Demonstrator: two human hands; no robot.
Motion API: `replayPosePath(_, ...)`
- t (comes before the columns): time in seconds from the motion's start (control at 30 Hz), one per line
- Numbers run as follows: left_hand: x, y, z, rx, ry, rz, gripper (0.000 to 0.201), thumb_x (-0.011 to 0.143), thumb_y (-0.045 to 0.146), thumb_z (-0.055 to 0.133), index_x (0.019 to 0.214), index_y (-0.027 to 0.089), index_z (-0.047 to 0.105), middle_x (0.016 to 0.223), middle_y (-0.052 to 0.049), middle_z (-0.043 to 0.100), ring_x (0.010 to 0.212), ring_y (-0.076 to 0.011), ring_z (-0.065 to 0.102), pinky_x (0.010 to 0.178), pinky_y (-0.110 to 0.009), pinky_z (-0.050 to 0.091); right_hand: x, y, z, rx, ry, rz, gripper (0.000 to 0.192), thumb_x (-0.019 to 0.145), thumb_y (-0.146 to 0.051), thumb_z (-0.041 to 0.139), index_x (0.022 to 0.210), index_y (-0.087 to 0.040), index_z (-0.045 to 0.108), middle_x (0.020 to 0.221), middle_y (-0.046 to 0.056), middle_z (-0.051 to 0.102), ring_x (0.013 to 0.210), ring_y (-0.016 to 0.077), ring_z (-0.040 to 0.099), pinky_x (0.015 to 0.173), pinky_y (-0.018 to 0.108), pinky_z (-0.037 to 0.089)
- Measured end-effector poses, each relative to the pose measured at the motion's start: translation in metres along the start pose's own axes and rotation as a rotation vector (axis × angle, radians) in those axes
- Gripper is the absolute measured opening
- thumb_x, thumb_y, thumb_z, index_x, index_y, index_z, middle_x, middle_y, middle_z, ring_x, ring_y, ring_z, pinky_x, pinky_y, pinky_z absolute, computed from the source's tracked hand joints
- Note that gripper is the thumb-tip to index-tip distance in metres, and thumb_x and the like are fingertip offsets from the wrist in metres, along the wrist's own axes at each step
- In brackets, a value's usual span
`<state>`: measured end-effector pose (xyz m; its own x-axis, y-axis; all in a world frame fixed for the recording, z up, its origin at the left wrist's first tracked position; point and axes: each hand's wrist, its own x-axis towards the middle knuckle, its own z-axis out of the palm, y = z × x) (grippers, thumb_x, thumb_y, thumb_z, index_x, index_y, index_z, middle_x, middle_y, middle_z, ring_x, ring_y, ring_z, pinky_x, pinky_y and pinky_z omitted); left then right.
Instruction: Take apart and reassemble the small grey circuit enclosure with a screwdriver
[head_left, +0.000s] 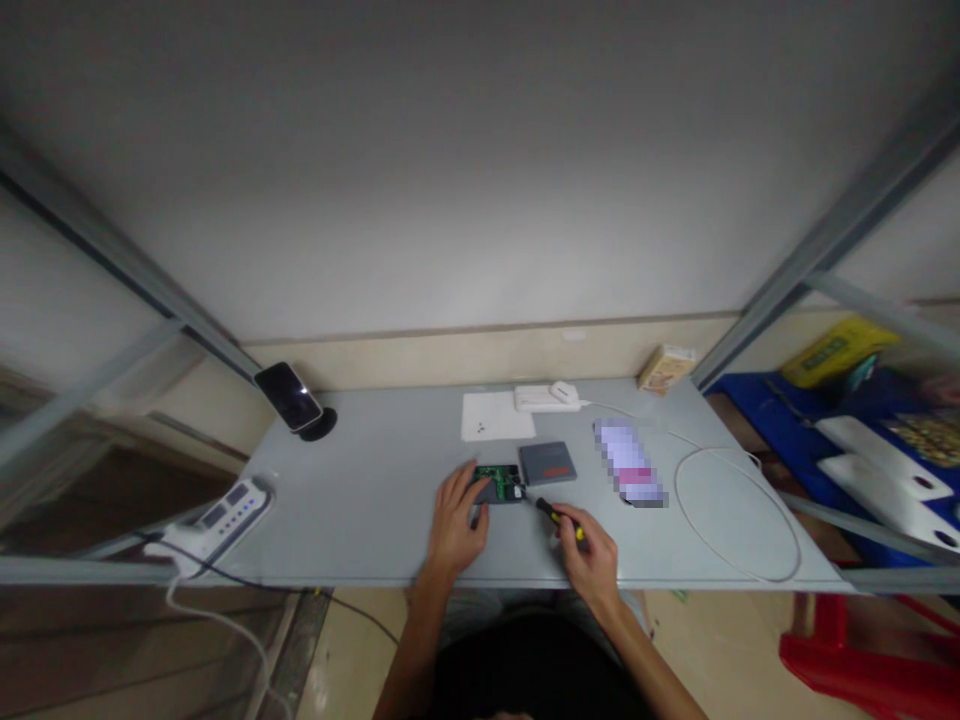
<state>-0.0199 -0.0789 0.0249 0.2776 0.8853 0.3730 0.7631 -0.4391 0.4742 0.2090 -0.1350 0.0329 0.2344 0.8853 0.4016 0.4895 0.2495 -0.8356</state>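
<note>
A grey tabletop [360, 500] spans the view, set against a pale wall. On its right part lies a loop of white cable [739, 520], and at the left edge sits a white power strip [225, 515]. A phone [289, 396] leans on a dark round stand near the back left. Toward the back lies a white sheet [497, 416], with a white box [540, 399] just beside it. A grey square cover [547, 463] lies near the middle, just right of a green circuit board [499, 483]. The left hand [459, 525] rests on the board's near left side, fingers [480, 490] spread and pressing on it. The right hand [592, 550] has its fingers clenched around a yellow-and-black screwdriver [556, 517], whose tip points at the board's right edge.
</note>
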Motion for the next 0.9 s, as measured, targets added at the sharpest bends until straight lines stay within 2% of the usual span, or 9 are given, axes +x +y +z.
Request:
replayPosePath(0.27, 0.005, 0.006, -0.007, 0.037, -0.123, 0.069, 0.044, 0.095, 0.017, 0.051, 0.138, 0.025, 0.058, 0.159, -0.008, 0.046, 0.148, -0.0284, 0.04, 0.119, -0.057, 0.033, 0.002, 0.0, 0.0, -0.005, 0.02, 0.023, 0.027, 0.097, -0.035, 0.053, 0.098, -0.023, 0.076, 0.088, 0.009, 0.079, 0.077, 0.0235, 0.073, 0.076, 0.038, 0.059)
replayPosePath(0.5, 0.035, 0.0, -0.005, 0.007, -0.236, 0.14, 0.05, 0.095, 0.033, 0.063, 0.143, 0.022, 0.054, 0.156, -0.013, 0.049, 0.147, -0.0297, 0.042, 0.123, -0.058, 0.024, 0.004, -0.006, -0.002, 0.007, -0.002, 0.148, 0.032, 0.097, -0.04, 0.051, 0.1, -0.021, 0.076, 0.086, 0.008, 0.078, 0.07, 0.0211, 0.07, 0.073, 0.034, 0.057)
replayPosePath(0.73, 0.044, 0.001, 0.009, -0.055, -0.26, 0.152, 0.052, 0.095, 0.042, 0.065, 0.142, 0.022, 0.055, 0.142, -0.011, 0.063, 0.137, -0.0283, 0.052, 0.119, -0.052, 0.032, 0.008, -0.007, -0.002, 0.048, -0.021, 0.203, 0.032, 0.095, -0.044, 0.054, 0.1, -0.021, 0.076, 0.076, 0.005, 0.075, 0.063, 0.0186, 0.067, 0.067, 0.03, 0.056)
replayPosePath(0.9, 0.042, -0.002, 0.011, -0.095, -0.235, 0.147, 0.052, 0.093, 0.043, 0.069, 0.14, 0.023, 0.057, 0.139, -0.009, 0.065, 0.131, -0.0267, 0.055, 0.114, -0.048, 0.039, 0.009, -0.004, -0.002, 0.109, -0.042, 0.207, 0.03, 0.092, -0.044, 0.06, 0.102, -0.021, 0.077, 0.075, 0.004, 0.075, 0.064, 0.0181, 0.068, 0.063, 0.029, 0.056)
